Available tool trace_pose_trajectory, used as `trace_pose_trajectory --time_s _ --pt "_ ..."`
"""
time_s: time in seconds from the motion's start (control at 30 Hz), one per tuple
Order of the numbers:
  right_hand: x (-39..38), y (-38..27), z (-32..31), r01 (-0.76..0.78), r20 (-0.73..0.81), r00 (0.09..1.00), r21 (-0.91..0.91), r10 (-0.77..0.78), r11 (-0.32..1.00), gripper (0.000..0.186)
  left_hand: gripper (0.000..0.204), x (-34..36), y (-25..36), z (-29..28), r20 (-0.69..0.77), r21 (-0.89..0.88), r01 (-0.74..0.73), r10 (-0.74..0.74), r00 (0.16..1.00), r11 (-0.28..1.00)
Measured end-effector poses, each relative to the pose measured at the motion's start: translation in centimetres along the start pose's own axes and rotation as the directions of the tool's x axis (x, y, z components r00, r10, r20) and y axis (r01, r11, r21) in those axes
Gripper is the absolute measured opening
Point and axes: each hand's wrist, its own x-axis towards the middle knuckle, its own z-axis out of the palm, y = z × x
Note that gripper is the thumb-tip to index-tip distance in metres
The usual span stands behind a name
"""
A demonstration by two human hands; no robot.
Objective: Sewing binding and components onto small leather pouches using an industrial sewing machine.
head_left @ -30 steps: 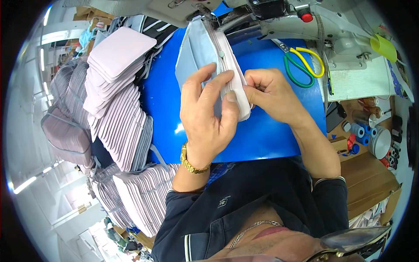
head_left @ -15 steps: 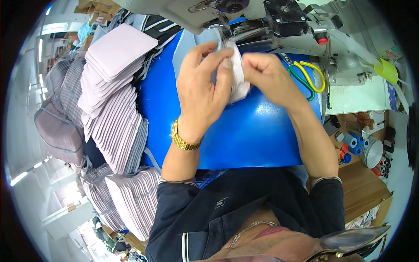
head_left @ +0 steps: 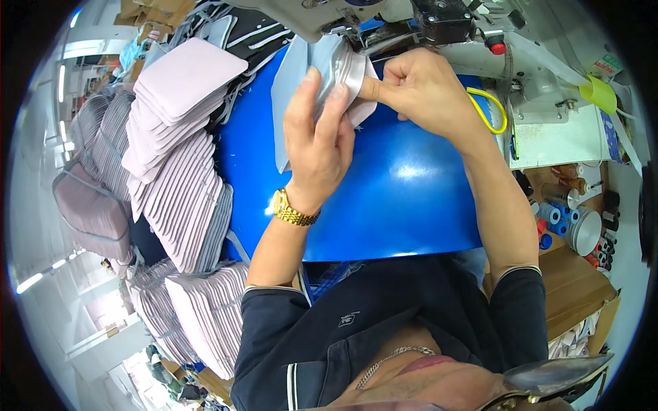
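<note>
My left hand [head_left: 317,140], with a gold watch on the wrist, grips a folded pale grey and light blue fabric piece [head_left: 336,68] from its left side. My right hand [head_left: 425,89] pinches the same piece from the right, forefinger pressed on its edge. The piece is held up against the underside of a sewing machine head [head_left: 384,17] at the far edge of a shiny blue work surface [head_left: 384,198]. A light blue flap [head_left: 284,103] of the fabric hangs down on the left.
Tall stacks of pale pink padded fabric pieces [head_left: 178,171] crowd the left side. Yellow-handled scissors [head_left: 490,113] lie right of my right hand. Thread spools and a round tin [head_left: 576,226] sit in a brown box on the right.
Both hands have carried the fabric piece farther away from me, up under the sewing machine head. The fabric is more bunched between my fingers than before.
</note>
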Motion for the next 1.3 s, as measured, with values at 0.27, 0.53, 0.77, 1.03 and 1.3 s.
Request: trace_pose_trajectory --time_s 0.27,0.53,0.77,1.03,1.3 --pt "-2.5 0.1 2.1 -0.1 0.039 0.995 0.272 0.093 0.957 0.045 0.043 3.2 -2.1 -3.1 0.309 0.072 -0.276 0.241 0.92 0.959" --pt "-3.1 2.8 6.4 -0.125 0.091 0.992 0.64 0.086 0.758 0.029 0.03 2.7 -0.5 -2.5 0.433 -0.041 -0.09 0.099 0.896 0.995" --pt "-2.9 3.7 7.3 -0.066 0.038 0.998 0.609 0.054 0.79 0.03 0.032 1.5 0.2 -1.1 0.335 -0.031 -0.018 0.027 0.942 0.999" --pt "-0.9 3.0 8.7 0.088 -0.18 0.983 0.597 0.026 0.797 0.033 0.029 2.3 -1.2 1.5 0.203 0.084 0.012 -0.029 0.979 0.996" --pt "-1.2 2.0 8.1 0.102 -0.247 0.967 0.613 0.068 0.783 0.031 0.02 3.6 -0.5 1.9 0.16 0.058 0.132 -0.14 0.977 0.99"
